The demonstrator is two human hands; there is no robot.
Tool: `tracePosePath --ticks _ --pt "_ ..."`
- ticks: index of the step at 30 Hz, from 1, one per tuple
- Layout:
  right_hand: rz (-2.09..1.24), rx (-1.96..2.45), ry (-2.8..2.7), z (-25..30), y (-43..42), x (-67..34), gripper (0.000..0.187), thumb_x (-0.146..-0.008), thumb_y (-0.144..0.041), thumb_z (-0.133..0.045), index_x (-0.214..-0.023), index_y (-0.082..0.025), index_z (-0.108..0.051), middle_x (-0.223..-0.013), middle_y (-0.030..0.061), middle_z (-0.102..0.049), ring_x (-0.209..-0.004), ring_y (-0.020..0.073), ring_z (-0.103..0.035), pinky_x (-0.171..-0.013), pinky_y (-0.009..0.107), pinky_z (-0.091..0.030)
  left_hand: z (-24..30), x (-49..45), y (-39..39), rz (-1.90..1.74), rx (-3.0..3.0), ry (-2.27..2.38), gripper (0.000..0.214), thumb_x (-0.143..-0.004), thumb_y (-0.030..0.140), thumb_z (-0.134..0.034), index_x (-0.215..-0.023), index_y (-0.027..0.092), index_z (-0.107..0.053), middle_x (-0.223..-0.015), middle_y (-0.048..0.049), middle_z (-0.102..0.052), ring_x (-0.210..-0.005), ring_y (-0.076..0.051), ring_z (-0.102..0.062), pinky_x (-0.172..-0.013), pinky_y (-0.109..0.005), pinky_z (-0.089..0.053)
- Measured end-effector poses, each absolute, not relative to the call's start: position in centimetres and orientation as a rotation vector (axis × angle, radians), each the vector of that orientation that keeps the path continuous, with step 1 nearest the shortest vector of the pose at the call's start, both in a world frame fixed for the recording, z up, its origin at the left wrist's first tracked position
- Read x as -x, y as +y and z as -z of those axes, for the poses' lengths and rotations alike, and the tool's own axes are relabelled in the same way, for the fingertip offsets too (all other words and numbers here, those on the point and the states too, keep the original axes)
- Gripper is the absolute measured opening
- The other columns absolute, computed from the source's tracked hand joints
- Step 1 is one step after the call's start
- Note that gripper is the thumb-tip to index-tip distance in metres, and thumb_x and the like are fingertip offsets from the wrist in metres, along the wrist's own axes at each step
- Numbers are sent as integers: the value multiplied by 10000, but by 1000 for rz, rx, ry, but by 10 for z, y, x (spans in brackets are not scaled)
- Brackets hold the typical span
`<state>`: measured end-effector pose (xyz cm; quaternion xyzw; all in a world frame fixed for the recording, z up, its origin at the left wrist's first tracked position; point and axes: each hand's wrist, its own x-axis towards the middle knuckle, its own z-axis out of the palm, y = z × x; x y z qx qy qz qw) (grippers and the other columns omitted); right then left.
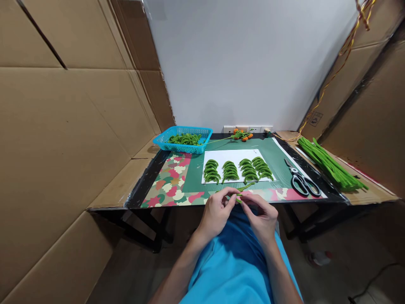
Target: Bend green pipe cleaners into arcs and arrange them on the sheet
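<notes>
My left hand [217, 211] and my right hand [260, 216] meet just past the table's front edge, above my lap. Between their pinched fingertips is a short piece of green pipe cleaner [238, 200], mostly covered by the fingers. Right behind the hands, another green pipe cleaner piece [247, 186] lies near the white sheet [218, 154]. On that sheet, curved green pipe cleaner pieces [230, 172] are laid out in several columns.
A blue basket [161, 143] with green pieces stands at the back left. Orange flowers [243, 135] on a green stem lie by the wall. Black-handled scissors [302, 183] rest at the right, with a bundle of long green pipe cleaners [330, 166] beyond them.
</notes>
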<state>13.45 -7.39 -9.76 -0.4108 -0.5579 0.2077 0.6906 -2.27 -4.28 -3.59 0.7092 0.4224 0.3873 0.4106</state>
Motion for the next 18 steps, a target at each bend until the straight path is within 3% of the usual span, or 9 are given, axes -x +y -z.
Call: tracePosePath --ticks 18 --pt "-471 911 -1247 101 -71 -133 162 -948 -207 -743 -1098 -218 -804 -1010 87 -810 -873 238 -791 -769 360 -676 35 27 -41 -952 -1678 989 362 -1031 485 -583 -1170 197 -752 -762 -11 -674 -544 -118 -544 -530 -235 -405"
